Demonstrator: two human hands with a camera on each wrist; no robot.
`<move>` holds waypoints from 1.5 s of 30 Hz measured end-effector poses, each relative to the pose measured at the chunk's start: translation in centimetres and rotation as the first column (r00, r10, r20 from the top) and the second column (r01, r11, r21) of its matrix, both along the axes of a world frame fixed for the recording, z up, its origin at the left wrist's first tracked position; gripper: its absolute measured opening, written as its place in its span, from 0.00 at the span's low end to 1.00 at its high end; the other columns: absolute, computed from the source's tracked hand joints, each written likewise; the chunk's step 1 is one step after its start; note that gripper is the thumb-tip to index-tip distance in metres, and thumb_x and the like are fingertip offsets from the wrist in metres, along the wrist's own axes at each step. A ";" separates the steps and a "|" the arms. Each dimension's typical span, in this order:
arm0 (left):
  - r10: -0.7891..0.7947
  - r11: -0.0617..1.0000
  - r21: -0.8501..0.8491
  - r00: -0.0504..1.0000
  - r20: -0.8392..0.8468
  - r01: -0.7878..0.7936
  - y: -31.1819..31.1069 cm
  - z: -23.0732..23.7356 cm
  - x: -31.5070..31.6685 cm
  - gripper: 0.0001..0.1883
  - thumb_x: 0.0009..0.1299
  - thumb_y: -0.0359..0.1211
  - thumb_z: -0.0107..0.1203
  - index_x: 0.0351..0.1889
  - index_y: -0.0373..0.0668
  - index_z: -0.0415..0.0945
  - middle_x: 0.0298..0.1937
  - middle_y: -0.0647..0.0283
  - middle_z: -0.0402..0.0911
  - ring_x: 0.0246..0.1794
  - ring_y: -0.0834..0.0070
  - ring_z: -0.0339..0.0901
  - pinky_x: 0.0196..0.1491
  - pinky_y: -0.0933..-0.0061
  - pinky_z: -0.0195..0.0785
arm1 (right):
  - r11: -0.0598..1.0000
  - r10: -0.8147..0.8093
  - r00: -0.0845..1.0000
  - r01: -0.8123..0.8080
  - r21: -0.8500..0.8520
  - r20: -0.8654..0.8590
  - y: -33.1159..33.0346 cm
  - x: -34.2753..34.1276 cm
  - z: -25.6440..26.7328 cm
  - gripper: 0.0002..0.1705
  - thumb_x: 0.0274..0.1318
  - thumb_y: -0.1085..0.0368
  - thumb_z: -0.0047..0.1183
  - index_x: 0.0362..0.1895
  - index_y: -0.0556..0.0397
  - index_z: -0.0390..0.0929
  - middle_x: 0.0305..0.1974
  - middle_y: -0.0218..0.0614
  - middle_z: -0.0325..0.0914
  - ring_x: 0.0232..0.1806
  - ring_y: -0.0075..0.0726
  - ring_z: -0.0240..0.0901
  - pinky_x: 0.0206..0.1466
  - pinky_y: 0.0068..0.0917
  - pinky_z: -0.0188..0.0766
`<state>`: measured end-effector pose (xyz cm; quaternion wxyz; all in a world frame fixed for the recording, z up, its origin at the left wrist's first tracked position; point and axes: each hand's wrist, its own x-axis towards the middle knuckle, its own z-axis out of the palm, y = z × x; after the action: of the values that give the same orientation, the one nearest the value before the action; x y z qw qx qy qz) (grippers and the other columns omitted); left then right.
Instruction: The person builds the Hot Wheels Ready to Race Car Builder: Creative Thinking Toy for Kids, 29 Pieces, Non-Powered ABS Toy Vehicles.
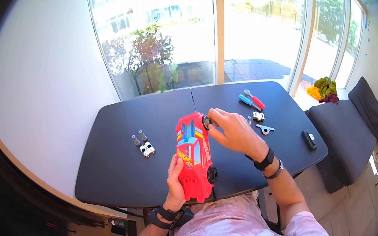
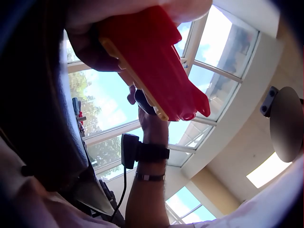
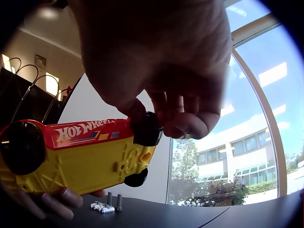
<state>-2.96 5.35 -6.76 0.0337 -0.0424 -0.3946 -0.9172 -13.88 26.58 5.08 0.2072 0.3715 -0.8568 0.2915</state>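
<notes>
A red toy car [image 1: 193, 168] with flame-yellow decals is held over the table's near edge, its nose and tail pointing away from and toward the body. My left hand [image 1: 174, 187] grips it along its left side. In the right wrist view, the car's yellow underside [image 3: 90, 166] shows, with left fingertips [image 3: 57, 205] beneath it. My right hand [image 1: 239, 133] pinches a black wheel [image 3: 147, 129] at the car's far right corner between thumb and fingers. A second black wheel [image 1: 212, 174] sits at the near right corner.
On the black table [image 1: 112, 176], a white engine-like piece [image 1: 146, 149] lies left beside two grey bolts [image 1: 142, 135]. At right are a blue-handled tool [image 1: 247, 101], a red-handled tool [image 1: 256, 100], a white block [image 1: 258, 116], a grey flat part [image 1: 265, 129] and a black device [image 1: 310, 140].
</notes>
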 end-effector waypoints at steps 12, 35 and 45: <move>0.006 0.999 -0.043 0.999 -0.043 -0.008 -0.1 -0.2 0.1 0.22 0.92 0.44 0.51 0.74 0.37 0.70 0.66 0.53 0.86 0.62 0.67 0.91 0.66 0.63 0.84 | 1.000 -0.008 1.000 0.008 -0.017 0.018 0.3 0.1 -0.8 0.12 0.76 0.59 0.56 0.50 0.55 0.74 0.43 0.50 0.82 0.43 0.72 0.82 0.45 0.61 0.77; 0.139 0.987 -0.090 0.990 0.027 -0.137 0.6 -1.6 -0.3 0.25 0.93 0.46 0.57 0.76 0.40 0.67 0.69 0.58 0.82 0.66 0.75 0.86 0.68 0.67 0.83 | 0.769 0.476 0.507 0.155 -0.620 0.718 -1.2 10.0 -10.0 0.31 0.92 0.50 0.52 0.83 0.55 0.66 0.66 0.37 0.81 0.62 0.25 0.83 0.57 0.29 0.90; 0.093 0.969 -0.231 0.996 -0.005 -0.091 0.7 -2.1 -0.6 0.29 0.94 0.44 0.55 0.84 0.39 0.63 0.76 0.57 0.78 0.75 0.73 0.80 0.75 0.64 0.78 | 0.522 0.625 0.472 0.339 -0.783 0.622 -2.5 8.9 -13.8 0.29 0.90 0.52 0.56 0.79 0.54 0.66 0.63 0.36 0.83 0.61 0.23 0.84 0.63 0.28 0.87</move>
<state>-3.58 6.09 -8.85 0.0698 -0.0249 -0.5002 -0.8627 -4.96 24.11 -8.76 -0.1358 0.1045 -0.5375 0.8256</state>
